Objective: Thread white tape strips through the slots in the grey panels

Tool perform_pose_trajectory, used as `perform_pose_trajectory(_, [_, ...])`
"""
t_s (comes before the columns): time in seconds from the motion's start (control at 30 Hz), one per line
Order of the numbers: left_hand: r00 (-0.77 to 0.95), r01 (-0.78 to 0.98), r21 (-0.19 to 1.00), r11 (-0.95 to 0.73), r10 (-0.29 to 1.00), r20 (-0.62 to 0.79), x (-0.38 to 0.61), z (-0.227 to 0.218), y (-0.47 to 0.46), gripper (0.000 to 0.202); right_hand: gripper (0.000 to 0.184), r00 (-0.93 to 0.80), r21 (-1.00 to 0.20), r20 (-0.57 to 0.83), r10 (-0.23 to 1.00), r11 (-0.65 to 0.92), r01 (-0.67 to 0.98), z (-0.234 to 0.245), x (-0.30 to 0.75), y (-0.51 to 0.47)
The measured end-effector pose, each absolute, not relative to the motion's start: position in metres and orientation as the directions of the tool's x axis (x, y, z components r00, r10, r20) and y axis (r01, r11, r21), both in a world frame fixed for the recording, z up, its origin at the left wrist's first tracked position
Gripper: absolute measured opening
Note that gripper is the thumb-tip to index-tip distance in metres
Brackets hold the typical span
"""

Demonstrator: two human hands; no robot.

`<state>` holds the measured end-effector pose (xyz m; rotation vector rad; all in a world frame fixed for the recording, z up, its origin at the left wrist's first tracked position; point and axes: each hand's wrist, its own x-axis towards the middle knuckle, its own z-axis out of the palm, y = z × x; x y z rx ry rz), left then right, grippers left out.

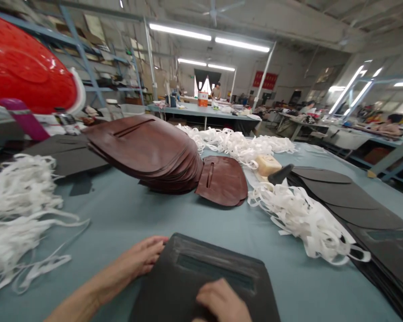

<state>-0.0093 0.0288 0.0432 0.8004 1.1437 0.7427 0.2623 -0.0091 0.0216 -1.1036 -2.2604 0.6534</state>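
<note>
A black leather-like panel (204, 268) with rounded corners and a long rectangular slot lies before me on the blue-green table. My left hand (146, 257) rests along the panel's left edge, fingers stretched out. Over the panel, below the slot, my right hand (225, 302) is closed with curled fingers; whatever it may hold is hidden. Pale scuffs surround the slot. Beyond the panel stands a fanned stack of brown leather pieces (147, 147), with a smaller slotted brown piece (223, 181) leaning against its right side.
White strips (302, 219) lie in a heap on the right, beside stacked black panels (359, 201). More white strips (16, 223) lie at left. A cream block (267, 165) and a dark handle-like object (280, 174) sit right of the brown pieces. People work at distant tables.
</note>
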Motion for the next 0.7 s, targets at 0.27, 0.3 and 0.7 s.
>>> perform_pose_trajectory(0.27, [0.189,0.045,0.937,0.346,0.918,-0.348,-0.003,0.006,0.024,0.06,0.026,-0.221,-0.301,0.167,0.961,0.263,0.917,0.033,0.246,0.154])
perform_pose_trajectory(0.3, [0.18,0.044,0.943,0.331,0.925,-0.333,0.001,0.005,0.024,0.054,0.025,-0.214,-0.28,0.16,0.964,0.253,0.926,0.035,0.238,0.17])
perform_pose_trajectory(0.7, [0.111,-0.079,0.911,0.404,0.912,-0.395,-0.01,0.028,0.004,0.045,0.041,-0.428,-0.368,-0.038,0.903,0.386,0.846,0.044,0.287,0.121])
